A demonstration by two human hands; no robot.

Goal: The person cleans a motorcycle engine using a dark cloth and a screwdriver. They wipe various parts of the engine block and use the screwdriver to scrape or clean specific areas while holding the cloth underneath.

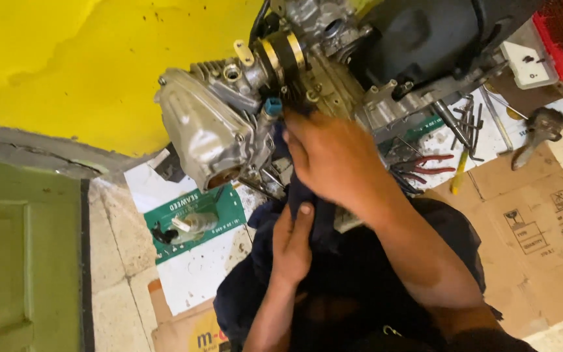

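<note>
Lower centre of the frame: left hand (292,244), grip pinching a dark blue cloth (324,221). Above it, right hand (333,160), fingers pressed together on the cloth against a grey engine (229,114); long axis running upper right. Beyond, right: red-handled pliers (428,166), cardboard (542,221).

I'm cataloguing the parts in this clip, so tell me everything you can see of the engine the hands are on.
The engine is grey cast metal, dirty and worn, lying off any vehicle above flattened cardboard. A smooth silver cover faces left, beside cooling fins and a black rubber sleeve with brass-coloured bands. The right hand presses a dark blue cloth against its underside; the left hand grips the cloth lower down.
</note>
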